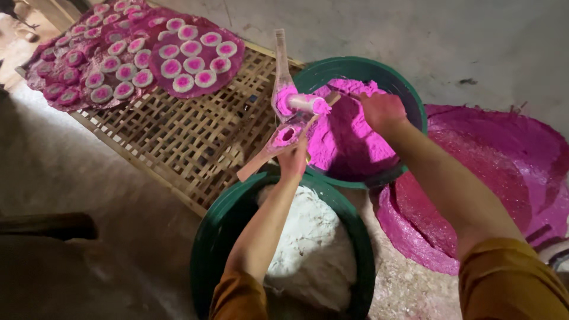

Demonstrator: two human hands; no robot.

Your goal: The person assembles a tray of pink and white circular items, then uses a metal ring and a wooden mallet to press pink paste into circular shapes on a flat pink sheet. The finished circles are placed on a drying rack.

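Note:
My left hand (293, 159) grips a wooden paddle-shaped mould (278, 139) dusted with pink powder, held over the gap between two green basins. My right hand (382, 111) is closed on a stick-like tool (309, 104) whose pink-coated end rests on the mould. The far green basin (409, 101) holds bright pink powder (347, 127). The near green basin (207, 249) holds a white, lumpy mass (311, 243). Both my sleeves are mustard brown.
A woven bamboo rack (189, 133) lies at the left. On its far end sit round pink trays (195, 56) with several small white-and-pink discs. Pink-stained round mats (492, 172) lie at the right on the grey floor.

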